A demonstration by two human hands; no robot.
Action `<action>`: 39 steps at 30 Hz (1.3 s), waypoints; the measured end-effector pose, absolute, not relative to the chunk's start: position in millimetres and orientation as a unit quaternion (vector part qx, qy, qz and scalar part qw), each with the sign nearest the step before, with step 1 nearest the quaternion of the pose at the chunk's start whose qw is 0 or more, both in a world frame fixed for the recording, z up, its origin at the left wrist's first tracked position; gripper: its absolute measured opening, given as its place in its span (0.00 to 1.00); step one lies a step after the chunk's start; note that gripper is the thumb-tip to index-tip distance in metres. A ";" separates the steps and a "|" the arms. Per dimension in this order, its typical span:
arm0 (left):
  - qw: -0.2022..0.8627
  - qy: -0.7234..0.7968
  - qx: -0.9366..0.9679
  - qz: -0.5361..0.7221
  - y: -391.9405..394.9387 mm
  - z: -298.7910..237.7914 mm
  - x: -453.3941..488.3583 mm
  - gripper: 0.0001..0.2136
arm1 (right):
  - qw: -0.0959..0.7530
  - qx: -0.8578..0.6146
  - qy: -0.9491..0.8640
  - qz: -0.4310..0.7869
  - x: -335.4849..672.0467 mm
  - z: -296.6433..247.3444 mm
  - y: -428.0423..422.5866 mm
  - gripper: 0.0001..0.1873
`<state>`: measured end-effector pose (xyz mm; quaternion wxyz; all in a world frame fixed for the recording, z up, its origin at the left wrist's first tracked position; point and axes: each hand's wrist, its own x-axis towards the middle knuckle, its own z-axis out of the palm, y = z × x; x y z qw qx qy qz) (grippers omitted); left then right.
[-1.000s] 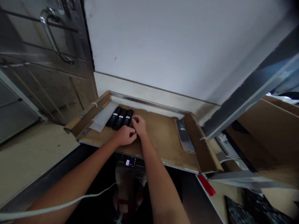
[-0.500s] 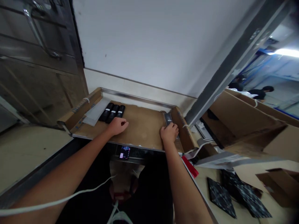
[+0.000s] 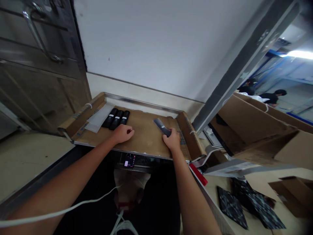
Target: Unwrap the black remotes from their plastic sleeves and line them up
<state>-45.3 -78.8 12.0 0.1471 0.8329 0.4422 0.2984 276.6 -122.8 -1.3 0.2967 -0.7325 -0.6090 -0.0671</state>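
Three black remote controls [image 3: 116,118] lie side by side at the far left of a flattened cardboard box [image 3: 144,138]. My left hand [image 3: 123,133] rests on the cardboard just right of them, fingers curled, holding nothing that I can see. My right hand [image 3: 172,140] is closed round the near end of a bagged dark remote control [image 3: 161,126], lifted off the cardboard and pointing up and to the left.
A clear plastic bag [image 3: 99,117] lies left of the three remotes. A phone [image 3: 129,161] sits under the table edge. Open cardboard boxes [image 3: 254,130] stand at the right, dark panels [image 3: 232,205] lie on the floor. Other people are far off at the right.
My right hand left the three remotes, reached to the right flap, took hold of the bagged remote and has lifted it back toward the middle. My left hand stayed by the three remotes.
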 end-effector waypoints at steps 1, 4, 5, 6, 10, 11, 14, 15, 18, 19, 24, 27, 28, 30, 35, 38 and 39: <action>0.143 0.443 0.837 0.287 -79.2 12.3 -44.2 0.16 | 0.298 -0.720 -0.624 -0.056 276.7 -2.7 -121.6 0.26; 0.124 0.437 0.851 0.264 -79.6 12.3 -39.7 0.15 | 0.288 -0.706 -0.644 -0.057 274.0 -4.1 -118.3 0.26; 0.117 0.432 0.855 0.262 -79.4 12.2 -37.3 0.15 | 0.283 -0.704 -0.648 -0.064 271.9 -3.5 -117.3 0.26; 0.110 0.427 0.858 0.263 -79.1 12.1 -34.0 0.15 | 0.279 -0.701 -0.653 -0.070 269.1 -2.5 -116.5 0.26; 0.116 0.401 0.862 0.287 -74.6 12.2 -11.5 0.16 | 0.276 -0.679 -0.678 -0.058 250.1 3.3 -114.4 0.24; 0.128 0.399 0.854 0.307 -72.2 12.2 -4.3 0.16 | 0.279 -0.672 -0.684 -0.049 244.1 4.2 -114.0 0.24; 0.164 0.429 0.796 0.394 -62.3 11.8 15.9 0.13 | 0.298 -0.651 -0.698 -0.029 228.4 4.1 -111.6 0.24; 0.174 0.442 0.773 0.419 -58.9 11.2 20.6 0.12 | 0.306 -0.646 -0.699 -0.025 225.3 3.2 -110.3 0.25; 0.199 0.455 0.746 0.443 -51.7 8.6 26.7 0.10 | 0.332 -0.639 -0.694 -0.005 223.2 0.7 -107.1 0.27; 0.207 0.451 0.750 0.438 -50.8 7.6 26.5 0.10 | 0.341 -0.636 -0.692 0.001 224.2 0.4 -106.7 0.27; 0.291 0.397 0.755 0.434 -55.9 4.3 24.2 0.06 | 0.496 -0.590 -0.636 0.027 219.6 1.9 -113.6 0.21; 0.435 0.342 0.721 0.418 -63.7 4.9 25.5 0.06 | 0.627 -0.524 -0.538 0.206 202.0 1.6 -120.6 0.15; 0.487 0.328 0.701 0.405 -66.4 5.4 25.5 0.07 | 0.653 -0.490 -0.499 0.291 195.2 1.4 -122.6 0.13; 0.560 0.307 0.665 0.387 -71.7 6.5 24.7 0.10 | 0.677 -0.415 -0.419 0.440 183.6 2.1 -125.7 0.12; 0.551 0.269 0.690 0.385 -80.9 5.4 23.2 0.09 | 0.641 -0.319 -0.283 0.638 178.3 9.7 -128.3 0.17; 0.512 0.270 0.709 0.404 -83.8 3.2 26.0 0.07 | 0.617 -0.297 -0.246 0.686 183.5 13.0 -128.4 0.19; 0.504 0.274 0.709 0.409 -84.4 2.8 27.0 0.07 | 0.612 -0.295 -0.238 0.695 184.6 13.6 -128.4 0.20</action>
